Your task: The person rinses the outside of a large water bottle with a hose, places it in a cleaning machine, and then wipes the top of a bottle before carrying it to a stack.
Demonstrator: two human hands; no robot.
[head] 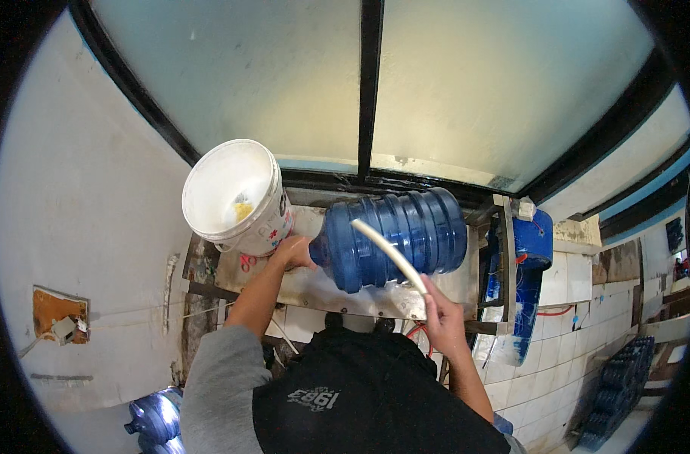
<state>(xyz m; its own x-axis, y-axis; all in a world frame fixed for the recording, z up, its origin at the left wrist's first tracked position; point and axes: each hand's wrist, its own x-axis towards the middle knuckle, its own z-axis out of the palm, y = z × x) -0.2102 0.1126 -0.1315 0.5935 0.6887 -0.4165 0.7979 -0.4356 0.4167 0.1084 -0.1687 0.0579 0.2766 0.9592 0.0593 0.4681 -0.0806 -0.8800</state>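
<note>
A large blue plastic water jug (398, 238) lies on its side on a worn work table (231, 275), its neck pointing left. My left hand (295, 253) grips the jug at its neck, so the mouth is hidden. In my right hand (442, 311) is a pale, slightly curved hose or rod (390, 252). It slants up and left across the front of the jug; whether it touches the jug I cannot tell. A white plastic bucket (240, 196) with something yellow (243, 211) inside stands left of the jug.
Red-handled scissors (247, 261) lie by the bucket's base. A frosted window (447, 113) rises behind the table. A metal frame (501, 267) and a blue drum (531, 241) stand at right. More blue jugs (157, 417) are at lower left. A socket box (64, 330) hangs from the left wall.
</note>
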